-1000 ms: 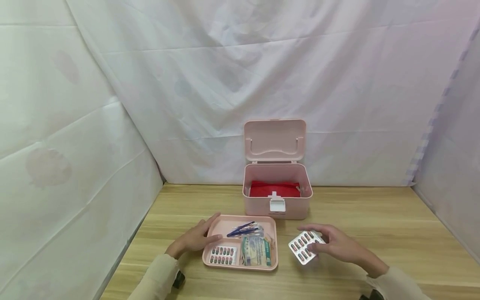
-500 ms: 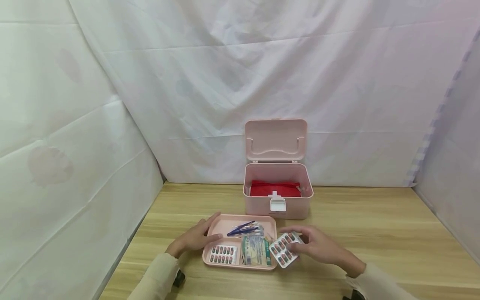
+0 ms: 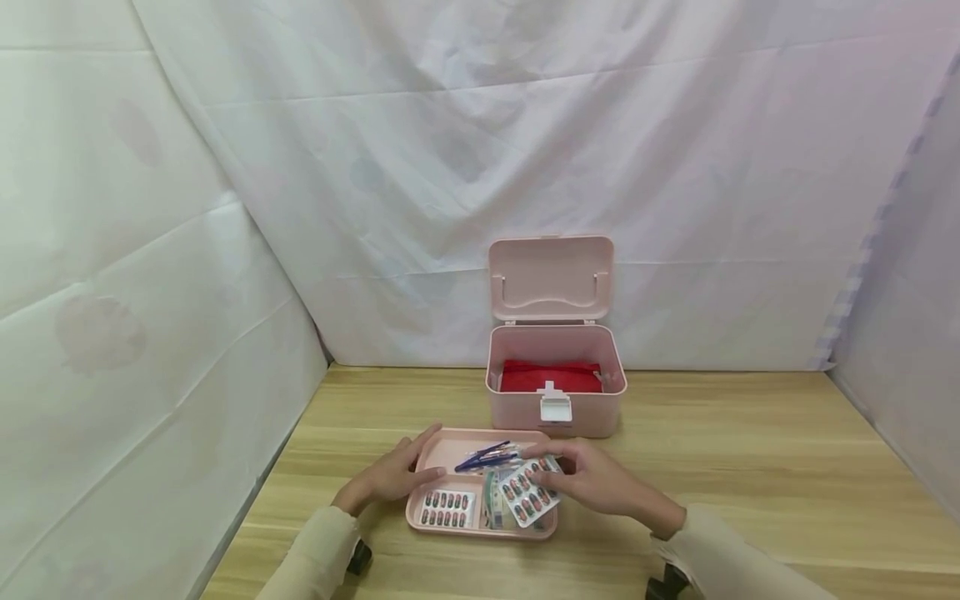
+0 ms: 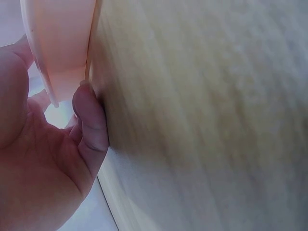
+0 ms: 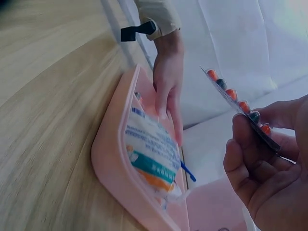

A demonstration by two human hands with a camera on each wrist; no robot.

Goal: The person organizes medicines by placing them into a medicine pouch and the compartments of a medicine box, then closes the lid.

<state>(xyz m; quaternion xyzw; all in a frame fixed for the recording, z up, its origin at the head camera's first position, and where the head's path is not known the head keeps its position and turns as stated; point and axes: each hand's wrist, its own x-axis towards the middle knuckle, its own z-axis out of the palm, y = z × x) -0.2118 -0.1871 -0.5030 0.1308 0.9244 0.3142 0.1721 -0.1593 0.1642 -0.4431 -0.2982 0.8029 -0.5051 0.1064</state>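
My right hand [image 3: 598, 482] pinches a blister pack of red-and-dark capsules [image 3: 531, 490] between thumb and fingers. The pack is tilted over the right part of a pink tray [image 3: 452, 448]; the right wrist view shows it raised above the tray. Beneath it lies a printed plastic packet with a green band [image 5: 153, 144], partly covered in the head view. Another capsule blister pack [image 3: 447, 509] lies in the tray's front left compartment. Blue tweezers [image 3: 486, 457] and cotton swabs share the back compartment. My left hand [image 3: 386, 479] rests at the tray's left edge, thumb and forefinger spread across the rim.
A pink box [image 3: 517, 414] with its lid [image 3: 551, 279] raised stands behind the tray. Inside it is a red zipped pouch [image 3: 551, 377]. White cloth [image 3: 420, 183] hangs behind and beside the wooden table [image 3: 750, 467].
My right hand has carried the capsule blister pack leftward, from the table right of the tray to above the packet. The left hand and the tray have stayed in place.
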